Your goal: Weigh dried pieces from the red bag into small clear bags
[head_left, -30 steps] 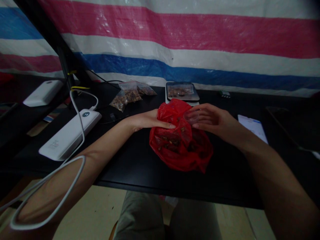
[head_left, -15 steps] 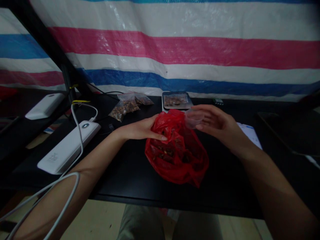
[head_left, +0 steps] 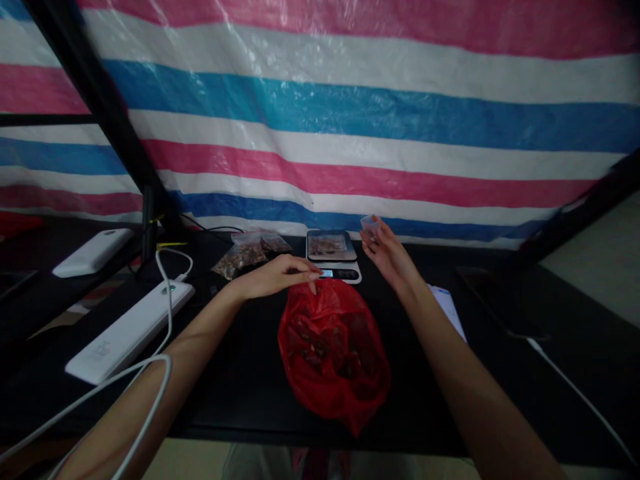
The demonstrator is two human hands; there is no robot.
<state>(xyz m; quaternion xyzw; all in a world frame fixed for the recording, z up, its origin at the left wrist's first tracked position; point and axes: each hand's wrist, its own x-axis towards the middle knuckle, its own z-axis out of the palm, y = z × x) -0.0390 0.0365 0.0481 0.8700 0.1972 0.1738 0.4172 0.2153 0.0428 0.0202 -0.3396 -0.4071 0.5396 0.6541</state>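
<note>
A red plastic bag with dark brown bits inside lies on the black table before me. At its far rim, my left hand has its fingers bent together on the plastic. My right hand holds a small clear plastic cup up beyond the bag, to the right of the scale. The digital scale has a lit display, partly behind my left fingertips. On its plate rests a flat clear bag of brown bits. Zip bags of brown pieces lie left of the scale.
A white power bank with a white cable is at left; the cable loops over my left forearm. Another white power bank lies farther back. At right are a white paper and a dark flat device. Striped sheeting hangs behind.
My right hand has carried the cup away from the bag, up and back beside the scale. My left hand has shifted to the bag's far rim. The view has tilted upward.
</note>
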